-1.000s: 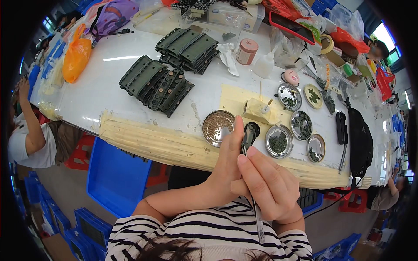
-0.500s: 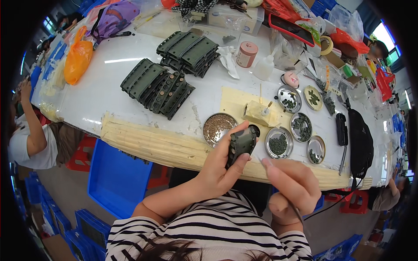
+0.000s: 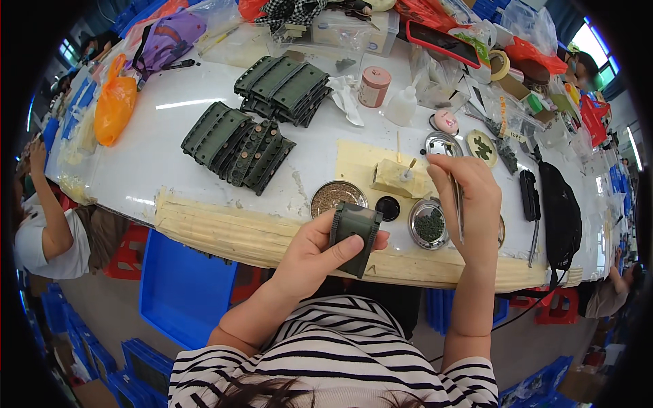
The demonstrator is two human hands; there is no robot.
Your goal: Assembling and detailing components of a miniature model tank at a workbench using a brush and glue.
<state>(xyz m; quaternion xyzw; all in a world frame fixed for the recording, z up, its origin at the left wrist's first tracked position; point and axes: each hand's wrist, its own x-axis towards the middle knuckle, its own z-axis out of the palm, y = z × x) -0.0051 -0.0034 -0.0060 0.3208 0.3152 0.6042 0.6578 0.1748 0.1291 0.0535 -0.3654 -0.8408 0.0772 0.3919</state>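
My left hand [image 3: 306, 255] is closed round a dark green moulded plastic part [image 3: 357, 224], the thumb pressed on its face, just over the table's front edge. My right hand [image 3: 473, 194] pinches thin metal tweezers [image 3: 458, 207] and reaches over the small round metal dishes at the right. Their tips are hard to make out by a far dish [image 3: 442, 141]. The hand hides part of these dishes. Nearest it on the left is a dish of small dark green pieces [image 3: 428, 224]. A dish of brown grains [image 3: 338, 197] sits behind the held part.
Stacks of green moulded parts [image 3: 235, 146] lie at the left. Beyond the hands are a yellowish block [image 3: 398, 178], a white squeeze bottle [image 3: 401, 107] and a pink tin [image 3: 374, 86]. A black pouch [image 3: 561, 217] lies far right. A blue tray [image 3: 183, 285] is below the table edge.
My right hand has moved up and away from the held part to over the dishes, with the tweezers. The left hand has come slightly lower and left, turning the green part's face upward.
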